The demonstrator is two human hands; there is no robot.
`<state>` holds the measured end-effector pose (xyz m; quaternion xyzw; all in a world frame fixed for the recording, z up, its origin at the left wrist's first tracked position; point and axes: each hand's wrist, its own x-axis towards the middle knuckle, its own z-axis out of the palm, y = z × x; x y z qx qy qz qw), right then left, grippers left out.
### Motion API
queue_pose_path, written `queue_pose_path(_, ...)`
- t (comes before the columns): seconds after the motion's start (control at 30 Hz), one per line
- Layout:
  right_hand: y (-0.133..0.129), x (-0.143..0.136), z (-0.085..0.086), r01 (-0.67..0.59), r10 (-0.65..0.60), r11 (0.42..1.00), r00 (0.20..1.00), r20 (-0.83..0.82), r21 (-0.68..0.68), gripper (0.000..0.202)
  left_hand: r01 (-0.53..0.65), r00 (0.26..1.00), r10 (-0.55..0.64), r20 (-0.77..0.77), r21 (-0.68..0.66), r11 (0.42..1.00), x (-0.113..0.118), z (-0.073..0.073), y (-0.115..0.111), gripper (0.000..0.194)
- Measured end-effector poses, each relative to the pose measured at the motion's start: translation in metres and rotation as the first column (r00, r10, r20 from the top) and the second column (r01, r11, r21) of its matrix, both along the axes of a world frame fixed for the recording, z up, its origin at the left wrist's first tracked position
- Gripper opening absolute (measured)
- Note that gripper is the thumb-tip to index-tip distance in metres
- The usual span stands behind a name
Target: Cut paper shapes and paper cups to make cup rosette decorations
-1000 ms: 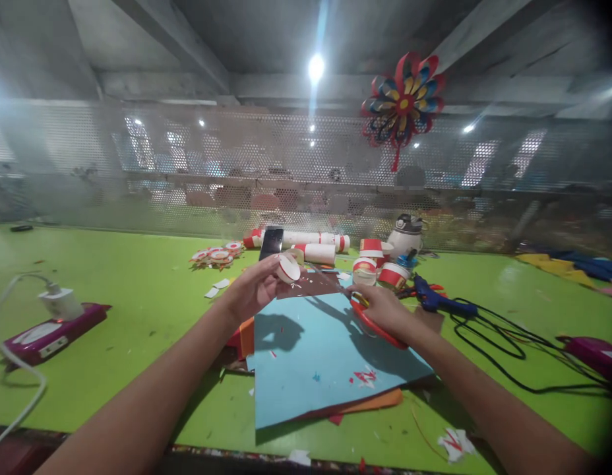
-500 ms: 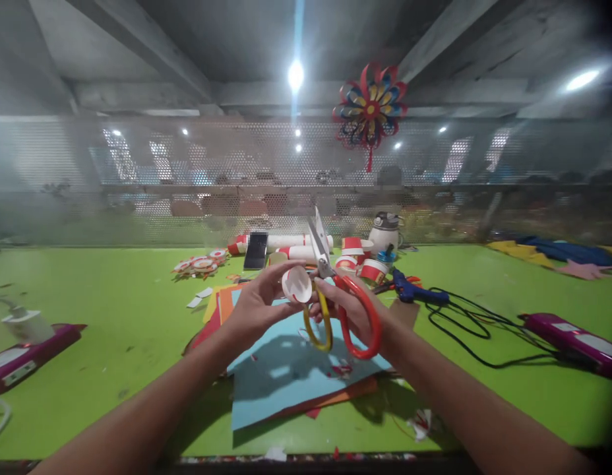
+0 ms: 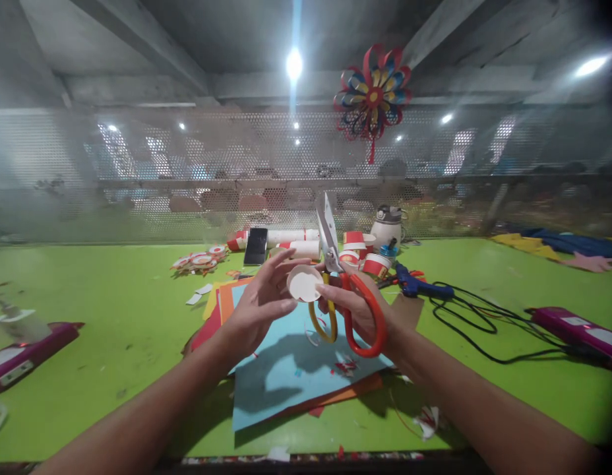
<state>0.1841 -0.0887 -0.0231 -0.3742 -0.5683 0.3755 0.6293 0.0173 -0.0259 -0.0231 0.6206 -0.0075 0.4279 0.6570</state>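
A small round white paper piece (image 3: 305,285) with a raised rim faces me between my hands. My right hand (image 3: 358,300) pinches its right edge with thumb and finger and also holds scissors (image 3: 364,316) with one red and one yellow handle, their blades pointing up. My left hand (image 3: 264,293) is beside the piece's left edge, with its fingers apart and curved around it. Below both hands lies a light blue sheet (image 3: 271,396) with small red and white scraps on it.
Behind are paper cups (image 3: 376,265), a phone (image 3: 256,246), white rolls (image 3: 291,236) and a bottle (image 3: 386,227). A blue glue gun (image 3: 409,284) with a cable lies right, near a purple power strip (image 3: 578,333). Round paper pieces (image 3: 200,261) are at back left.
The round piece has turned its flat face toward me and shifted slightly right. My left fingers have spread away from it, while my right thumb has come onto its edge.
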Motion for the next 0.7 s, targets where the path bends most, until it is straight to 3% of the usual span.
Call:
queue_pose_path(0.1, 0.003, 0.007, 0.003, 0.074, -0.08, 0.997, 0.978, 0.192, 0.036, 0.03, 0.043, 0.997, -0.055, -0.046, -0.221, 0.974, -0.002, 0.004, 0.002, 0.054)
queue_pose_path(0.2, 0.011, 0.014, -0.001, 0.036, -0.045, 0.999, 0.954, 0.298, 0.036, 0.041, 0.048, 0.974, -0.12, -0.194, -0.342, 0.938, 0.0, 0.001, 0.008, 0.047)
queue_pose_path(0.33, 0.017, 0.022, -0.008, -0.119, 0.122, 0.992, 0.929, 0.349, -0.028, 0.042, 0.082, 0.912, -0.226, -0.342, -0.388, 0.918, 0.004, -0.011, 0.017, 0.036)
queue_pose_path(0.47, 0.016, 0.026, -0.009, -0.181, 0.21, 0.977, 0.897, 0.388, -0.112, 0.042, 0.167, 0.892, -0.312, -0.327, -0.402, 0.9, 0.005, -0.021, 0.02, 0.036)
queue_pose_path(0.7, 0.013, 0.026, -0.003, -0.094, 0.106, 0.994, 0.919, 0.379, -0.051, 0.04, 0.329, 0.863, -0.425, -0.274, -0.334, 0.883, 0.001, -0.018, 0.02, 0.036)
